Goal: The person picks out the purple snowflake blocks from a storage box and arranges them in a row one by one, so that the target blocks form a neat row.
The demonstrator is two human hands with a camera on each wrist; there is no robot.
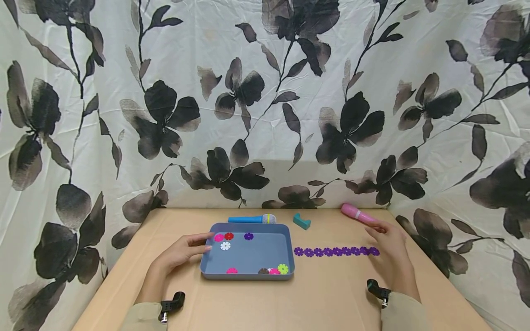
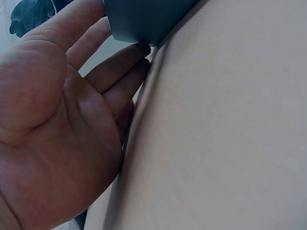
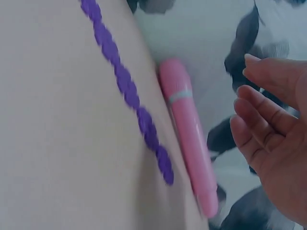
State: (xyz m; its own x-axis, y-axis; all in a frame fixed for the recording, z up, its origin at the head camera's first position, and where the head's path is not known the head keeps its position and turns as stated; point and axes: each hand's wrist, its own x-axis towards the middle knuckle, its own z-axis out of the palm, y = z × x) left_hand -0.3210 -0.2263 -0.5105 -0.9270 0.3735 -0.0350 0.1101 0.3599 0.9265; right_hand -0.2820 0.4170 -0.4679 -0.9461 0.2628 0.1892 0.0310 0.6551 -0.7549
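Observation:
My left hand is at the left side of a grey-blue tray, its thumb and forefinger touching the rim. In the left wrist view its fingers look fairly straight by the tray's wall. Several flower-shaped discs lie in the tray, among them a white disc, a red disc, a purple disc and a lime disc. To the right stretches a row of linked purple flower discs. Near its right end my right hand hovers with relaxed fingers, holding nothing.
Behind the tray lies a blue toy microphone. A teal block sits at the back, and a pink toy microphone lies at the back right, near the right hand. A floral cloth hangs behind the table.

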